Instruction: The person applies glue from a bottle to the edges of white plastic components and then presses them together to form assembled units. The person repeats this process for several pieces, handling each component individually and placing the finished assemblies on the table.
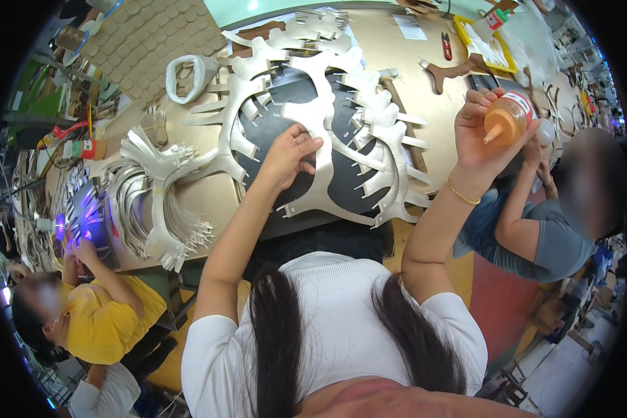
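My left hand [290, 155] pinches the inner edge of a white, branching leather-like piece [320, 182] between thumb and fingers. The piece lies on a dark board [279, 94] in front of me. Raised at the right, my right hand [482, 136] is wrapped around a clear squeeze bottle [510, 115] with an orange nozzle top, tilted with its tip toward the lower left. More white branching pieces [386, 129] with narrow strap ends overlap around the board on both sides and at its far edge.
Bundled white straps [161, 202] lie at the left, near a white bag-like container [188, 78] and another bottle [87, 149]. Red snips [446, 46], a brown branching piece [442, 72] and a yellow tray [491, 45] sit far right. Co-workers [111, 317] sit on either side.
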`<state>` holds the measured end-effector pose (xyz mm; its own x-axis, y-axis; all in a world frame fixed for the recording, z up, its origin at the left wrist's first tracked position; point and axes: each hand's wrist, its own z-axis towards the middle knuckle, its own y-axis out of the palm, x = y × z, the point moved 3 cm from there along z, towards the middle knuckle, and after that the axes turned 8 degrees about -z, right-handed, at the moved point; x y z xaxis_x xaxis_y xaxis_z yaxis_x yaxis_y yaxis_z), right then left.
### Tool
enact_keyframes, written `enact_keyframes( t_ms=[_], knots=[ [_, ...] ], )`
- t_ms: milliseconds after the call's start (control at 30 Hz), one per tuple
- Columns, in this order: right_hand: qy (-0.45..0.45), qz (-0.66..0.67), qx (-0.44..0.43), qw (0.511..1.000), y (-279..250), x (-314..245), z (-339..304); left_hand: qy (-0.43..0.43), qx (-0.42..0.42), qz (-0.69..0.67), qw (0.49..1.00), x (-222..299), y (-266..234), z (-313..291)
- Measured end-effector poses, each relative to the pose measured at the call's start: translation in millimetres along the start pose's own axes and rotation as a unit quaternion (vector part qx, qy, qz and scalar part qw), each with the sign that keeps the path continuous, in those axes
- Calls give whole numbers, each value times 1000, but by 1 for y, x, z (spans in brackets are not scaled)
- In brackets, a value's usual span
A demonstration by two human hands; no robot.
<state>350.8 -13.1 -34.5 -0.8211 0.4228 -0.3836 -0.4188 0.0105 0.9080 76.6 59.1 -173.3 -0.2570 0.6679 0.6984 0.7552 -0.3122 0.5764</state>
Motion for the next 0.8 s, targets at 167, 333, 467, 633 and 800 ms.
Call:
enact_keyframes(
  t_ms=[167, 333, 467, 633, 800],
  knots=[
    [10, -3, -13, 1000, -2, -5, 2, 81, 16, 145, 986, 19, -6, 43],
    [61, 32, 35, 997, -25, 1, 13, 136, 128, 422, 887, 26, -14, 50],
    [152, 113, 139, 972, -68, 34, 56, 234, 158, 484, 828, 26, -15, 25],
    [129, 135, 176, 966, -104, 91, 116, 290, 173, 488, 805, 10, -7, -32],
    [166, 218, 200, 941, -85, 138, 158, 342, 188, 468, 793, 1, 0, -82]
  ],
)
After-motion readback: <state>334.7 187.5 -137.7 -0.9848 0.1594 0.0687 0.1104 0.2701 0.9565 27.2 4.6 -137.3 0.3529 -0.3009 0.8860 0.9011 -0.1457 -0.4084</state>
